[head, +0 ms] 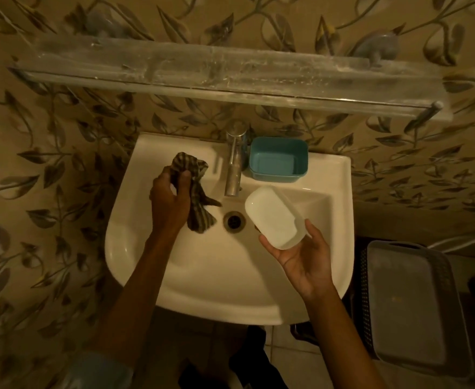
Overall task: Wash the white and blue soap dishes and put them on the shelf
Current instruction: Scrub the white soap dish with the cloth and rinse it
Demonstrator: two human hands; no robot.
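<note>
My right hand [305,259] holds the white soap dish [273,217] from below, over the right side of the white sink [202,276]. Its hollow faces up, tilted toward me. My left hand [170,197] grips a dark striped cloth [195,189] over the left of the basin, and the cloth's tail hangs toward the drain [233,220]. The blue soap dish [278,159] stands upright on the sink's back rim, just right of the metal tap [235,161]. The glass shelf [225,77] runs across the wall above the sink with nothing on it.
A grey plastic basket with a lid [410,304] stands to the right of the sink at floor level. The wall behind is leaf-patterned tile. No water is visible at the tap.
</note>
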